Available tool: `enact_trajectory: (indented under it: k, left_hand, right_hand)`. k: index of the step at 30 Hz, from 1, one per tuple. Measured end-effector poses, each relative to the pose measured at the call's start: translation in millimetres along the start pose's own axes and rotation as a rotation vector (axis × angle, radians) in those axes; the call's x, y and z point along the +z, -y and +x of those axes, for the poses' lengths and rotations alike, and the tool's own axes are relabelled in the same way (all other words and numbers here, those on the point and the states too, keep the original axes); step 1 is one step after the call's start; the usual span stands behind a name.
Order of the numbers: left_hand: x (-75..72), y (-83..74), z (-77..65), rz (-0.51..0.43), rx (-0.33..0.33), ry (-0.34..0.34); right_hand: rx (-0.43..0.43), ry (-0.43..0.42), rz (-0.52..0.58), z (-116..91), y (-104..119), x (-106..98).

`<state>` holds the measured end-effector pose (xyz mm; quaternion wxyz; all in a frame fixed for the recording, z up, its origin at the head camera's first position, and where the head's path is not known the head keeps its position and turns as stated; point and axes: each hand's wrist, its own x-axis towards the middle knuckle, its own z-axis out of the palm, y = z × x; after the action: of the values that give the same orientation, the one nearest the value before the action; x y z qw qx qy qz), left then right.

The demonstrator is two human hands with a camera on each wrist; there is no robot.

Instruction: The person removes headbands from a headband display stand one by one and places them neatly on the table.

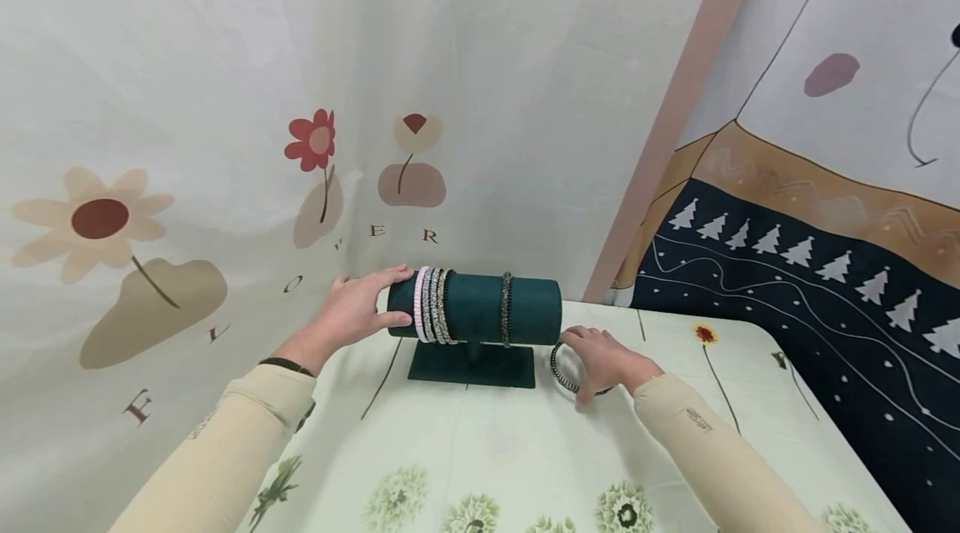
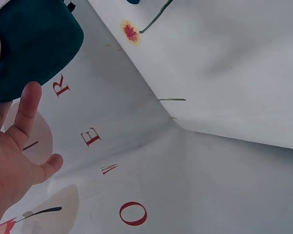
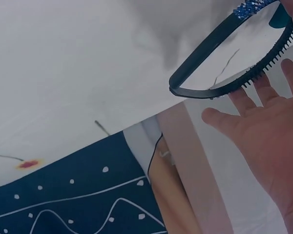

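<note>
Head view: left hand (image 1: pixel 351 313), fingers gripping stand (image 1: pixel 474 308); right hand (image 1: pixel 606 359), headband (image 1: pixel 562 383) pinched between thumb and fingers. Risk: headband knocking stand over, should left fingers slacken.

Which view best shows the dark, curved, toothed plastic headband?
Right wrist: the headband appears largest, its teeth and blue glitter visible. Head shows it small, partly covered by the right hand. Left wrist shows none I can identify.

The head view is bright and even; wrist views look dimmer, a soft shadow (image 3: pixel 170 41) blurring across the right wrist's tablecloth (image 3: pixel 63 58), upper centre.
</note>
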<state>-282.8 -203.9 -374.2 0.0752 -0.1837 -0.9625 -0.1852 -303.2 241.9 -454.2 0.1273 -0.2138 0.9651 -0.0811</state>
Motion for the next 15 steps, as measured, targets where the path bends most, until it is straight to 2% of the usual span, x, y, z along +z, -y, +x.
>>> enact_trajectory:
  k: [15]
  left_hand:
    - [1.2,0.4,-0.2,-0.007,-0.009,-0.001]
  right_hand:
    - [0.062,0.043,0.061,17,7,11]
